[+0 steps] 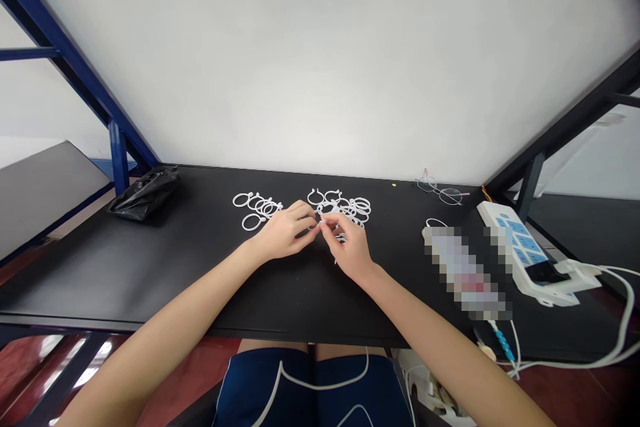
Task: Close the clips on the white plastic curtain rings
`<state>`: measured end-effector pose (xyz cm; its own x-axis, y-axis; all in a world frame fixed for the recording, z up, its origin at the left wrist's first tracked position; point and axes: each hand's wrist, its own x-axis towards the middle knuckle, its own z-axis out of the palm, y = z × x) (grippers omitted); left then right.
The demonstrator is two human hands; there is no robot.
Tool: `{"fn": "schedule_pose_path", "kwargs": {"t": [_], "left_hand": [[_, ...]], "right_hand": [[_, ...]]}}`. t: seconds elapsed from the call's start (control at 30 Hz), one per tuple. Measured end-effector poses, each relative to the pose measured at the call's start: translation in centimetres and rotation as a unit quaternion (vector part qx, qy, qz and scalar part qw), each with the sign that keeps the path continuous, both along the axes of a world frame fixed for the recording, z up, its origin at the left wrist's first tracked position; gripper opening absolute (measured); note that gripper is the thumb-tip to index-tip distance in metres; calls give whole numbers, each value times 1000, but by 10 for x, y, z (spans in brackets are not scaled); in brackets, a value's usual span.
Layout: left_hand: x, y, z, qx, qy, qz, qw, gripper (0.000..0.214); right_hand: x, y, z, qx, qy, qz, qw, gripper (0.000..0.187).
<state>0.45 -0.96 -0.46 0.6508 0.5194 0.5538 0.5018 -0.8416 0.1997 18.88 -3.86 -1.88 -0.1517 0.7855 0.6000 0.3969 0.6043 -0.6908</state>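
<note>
My left hand [286, 230] and my right hand [350, 247] meet over the middle of the black table. Fingers and thumb of each are pinched together on a small white plastic ring [323, 221], mostly hidden by the fingertips. A loose group of white rings [254, 221] lies beside my left hand, flat on the tabletop. Behind and partly under my right hand is a denser heap of similar rings [361, 203]. Some of them show a gap with small knobbed ends, like the open ring [315, 197] at the back.
A black plastic bag [145, 195] lies at the table's far left. On the right are eyeglasses [451, 196], a blurred-out phone [463, 270] with a cable, and a white power strip [523, 247] with plugged-in cords. A pale wall [320, 80] rises behind the table [200, 293].
</note>
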Motion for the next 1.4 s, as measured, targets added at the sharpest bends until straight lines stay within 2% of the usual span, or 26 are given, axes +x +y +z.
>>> {"fn": "schedule_pose_path", "kwargs": {"t": [1.4], "left_hand": [[0, 0, 0, -1, -3, -1, 1000, 24]], "right_hand": [[0, 0, 1, -5, -2, -2, 1000, 14]]}}
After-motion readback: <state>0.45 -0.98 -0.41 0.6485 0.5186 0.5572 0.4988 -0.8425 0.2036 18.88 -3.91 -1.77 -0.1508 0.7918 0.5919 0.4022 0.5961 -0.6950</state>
